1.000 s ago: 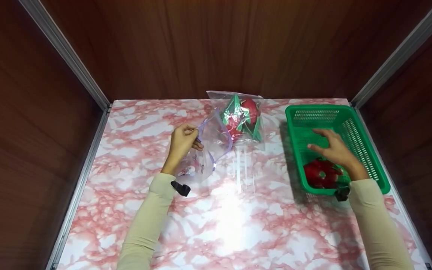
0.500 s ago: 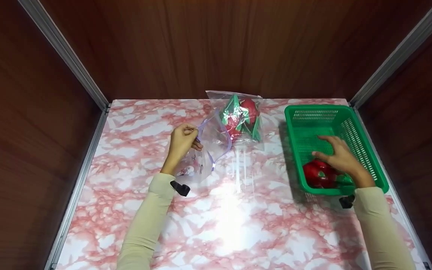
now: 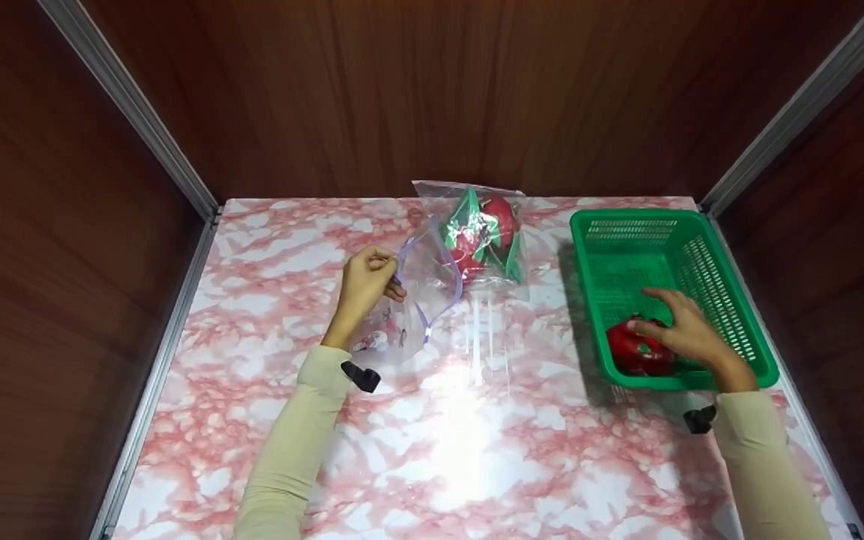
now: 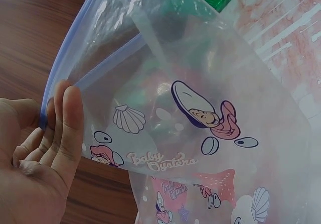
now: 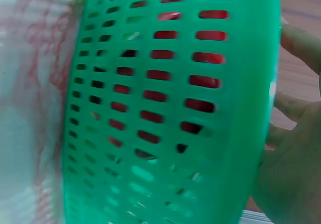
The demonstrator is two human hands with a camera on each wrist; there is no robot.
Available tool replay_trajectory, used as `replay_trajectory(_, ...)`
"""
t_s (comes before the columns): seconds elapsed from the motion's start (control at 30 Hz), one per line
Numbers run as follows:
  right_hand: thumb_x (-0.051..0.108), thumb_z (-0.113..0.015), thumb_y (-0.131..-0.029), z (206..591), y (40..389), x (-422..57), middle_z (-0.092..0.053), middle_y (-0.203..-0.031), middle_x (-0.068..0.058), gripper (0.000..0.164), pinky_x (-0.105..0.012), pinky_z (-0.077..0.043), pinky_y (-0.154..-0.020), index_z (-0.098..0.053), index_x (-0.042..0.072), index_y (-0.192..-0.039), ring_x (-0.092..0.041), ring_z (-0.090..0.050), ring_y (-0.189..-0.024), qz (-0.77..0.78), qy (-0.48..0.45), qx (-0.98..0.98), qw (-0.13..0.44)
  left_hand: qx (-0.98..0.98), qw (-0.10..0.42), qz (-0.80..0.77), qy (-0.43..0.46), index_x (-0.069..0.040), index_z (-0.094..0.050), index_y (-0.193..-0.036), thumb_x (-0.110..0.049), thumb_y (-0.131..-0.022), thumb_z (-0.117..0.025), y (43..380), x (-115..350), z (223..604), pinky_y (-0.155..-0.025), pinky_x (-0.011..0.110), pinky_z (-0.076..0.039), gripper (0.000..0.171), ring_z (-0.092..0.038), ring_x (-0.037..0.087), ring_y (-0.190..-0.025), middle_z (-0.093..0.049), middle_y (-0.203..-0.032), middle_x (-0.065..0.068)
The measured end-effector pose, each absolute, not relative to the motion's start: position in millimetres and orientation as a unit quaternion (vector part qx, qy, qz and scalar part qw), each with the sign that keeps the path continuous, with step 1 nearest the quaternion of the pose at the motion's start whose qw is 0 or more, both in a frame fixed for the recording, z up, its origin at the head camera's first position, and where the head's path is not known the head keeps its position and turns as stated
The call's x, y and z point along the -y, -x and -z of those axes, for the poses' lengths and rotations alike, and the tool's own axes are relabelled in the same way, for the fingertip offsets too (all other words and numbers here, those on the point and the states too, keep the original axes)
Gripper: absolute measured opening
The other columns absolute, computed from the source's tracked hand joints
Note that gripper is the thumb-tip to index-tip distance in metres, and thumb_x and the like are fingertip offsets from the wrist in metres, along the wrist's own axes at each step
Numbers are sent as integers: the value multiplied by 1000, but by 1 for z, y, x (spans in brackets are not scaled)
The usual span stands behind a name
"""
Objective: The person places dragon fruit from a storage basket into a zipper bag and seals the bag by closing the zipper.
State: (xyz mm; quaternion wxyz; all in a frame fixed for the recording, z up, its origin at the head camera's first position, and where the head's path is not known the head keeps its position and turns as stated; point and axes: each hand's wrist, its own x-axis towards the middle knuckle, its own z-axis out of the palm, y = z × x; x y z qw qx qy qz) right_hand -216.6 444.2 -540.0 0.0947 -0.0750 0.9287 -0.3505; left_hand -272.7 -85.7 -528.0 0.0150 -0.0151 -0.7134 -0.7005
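My left hand [image 3: 370,279] pinches the purple rim of a clear zip bag [image 3: 432,281], its mouth gaping to the right. Cartoon oysters and shells are printed on that zip bag [image 4: 165,118], as the left wrist view shows. At the right, my right hand [image 3: 683,330] is inside the green basket [image 3: 586,300], fingers spread and thumb over a shiny red fruit with green tips, like a dragon fruit [image 3: 631,352]. Part of this fruit is hidden under the hand. In the right wrist view the perforated basket wall [image 5: 165,103] covers most of it, with red showing through the slots.
Behind the held bag lies a second clear zip bag [image 3: 496,259] containing red and green fruit-like pieces. The pink marbled tabletop [image 3: 402,465] is enclosed by dark wooden walls [image 3: 432,97] at the back and sides.
My right hand has moved lower in the basket, toward the front, bringing the thumb over the red fruit. My left hand and both bags have stayed in place.
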Motion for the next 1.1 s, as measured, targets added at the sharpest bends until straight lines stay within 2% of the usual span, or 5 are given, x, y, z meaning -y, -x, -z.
replay_trajectory(0.17, 40, -76, -100, 547, 211, -446, -29, -166, -33, 85, -86, -27, -113, -34, 2, -163, -60, -17, -153, 350, 79, -927, 112, 713, 19, 700, 23, 14, -62, -117, -3, -105, -58, 273, 86, 529, -53, 32, -65, 22, -70, 15, -50, -70, -80, 32)
replay_trajectory(0.27, 41, -78, -98, 550, 209, -446, -28, -167, -33, 88, -86, -29, -112, -34, 2, -163, -60, -18, -153, 349, 74, -926, 122, 713, 24, 700, 23, 13, -63, -116, -2, -104, -58, 272, 85, 529, -51, 32, -64, 20, -69, 15, -49, -69, -81, 35)
replay_trajectory(0.53, 38, -81, -94, 556, 204, -446, -32, -162, -33, 89, -76, -47, -103, -35, 3, -162, -54, -36, -139, 339, 87, -927, 133, 709, 19, 704, 19, 16, -61, -117, 0, -104, -59, 272, 83, 529, -51, 33, -64, 21, -69, 15, -49, -67, -86, 40)
replay_trajectory(0.8, 34, -86, -88, 564, 203, -448, -35, -157, -35, 96, -70, -56, -98, -33, 3, -162, -55, -40, -134, 333, 94, -926, 150, 710, 20, 703, 17, 16, -61, -116, 0, -105, -58, 272, 85, 530, -51, 32, -64, 20, -69, 15, -49, -69, -73, 19)
replay_trajectory(1.1, 28, -90, -84, 569, 205, -451, -30, -158, -39, 109, -66, -56, -100, -24, -3, -164, -58, -43, -136, 349, 82, -920, 160, 712, 23, 701, 19, 6, -65, -110, -4, -104, -60, 271, 85, 529, -52, 32, -64, 12, -69, 15, -49, -69, -68, 8)
